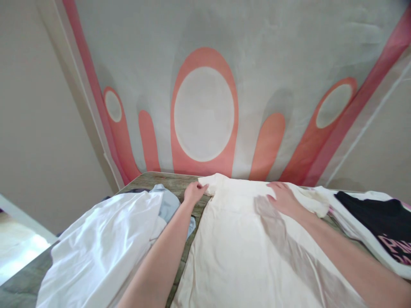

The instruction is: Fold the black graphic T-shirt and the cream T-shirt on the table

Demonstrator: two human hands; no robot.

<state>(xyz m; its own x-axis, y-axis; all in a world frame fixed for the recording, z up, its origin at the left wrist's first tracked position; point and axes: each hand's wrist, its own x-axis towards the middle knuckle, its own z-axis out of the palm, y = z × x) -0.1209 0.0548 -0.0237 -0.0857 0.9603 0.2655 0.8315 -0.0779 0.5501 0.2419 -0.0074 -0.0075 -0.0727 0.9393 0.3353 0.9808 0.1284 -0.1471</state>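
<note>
While two hands work a cream garment [244,248], its near end runs out of view

Where the wooden table [167,182] meets the hanging backdrop [289,51], the cream garment lies spread flat in the middle of the scene, its far edge close to the table's far edge. Its near end is cut off by the bottom of the frame, so its full length and kind cannot be told. The left hand [193,192] sits at the garment's far left corner, fingers curled and thumb closed against them, pinching a small fold of the cloth; the fingertips are partly hidden by that fold. The right hand [284,199] lies palm down on the far right part of the garment, fingers stretched out and loosely together, pressing the cloth and gripping nothing. Both forearms reach in from the near side and are cut off there.

To the left, a white garment [102,244] lies crumpled in a heap, covering most of a light blue garment [169,202], of which only a small far part shows, just beside the left forearm. Something dark peeks out at the heap's far edge, too little to name. To the right, a black garment [375,218] with pink print lies on white cloth [353,233]; the print is cut off by the right edge and unreadable. The backdrop is grey with coral ovals and bands.
</note>
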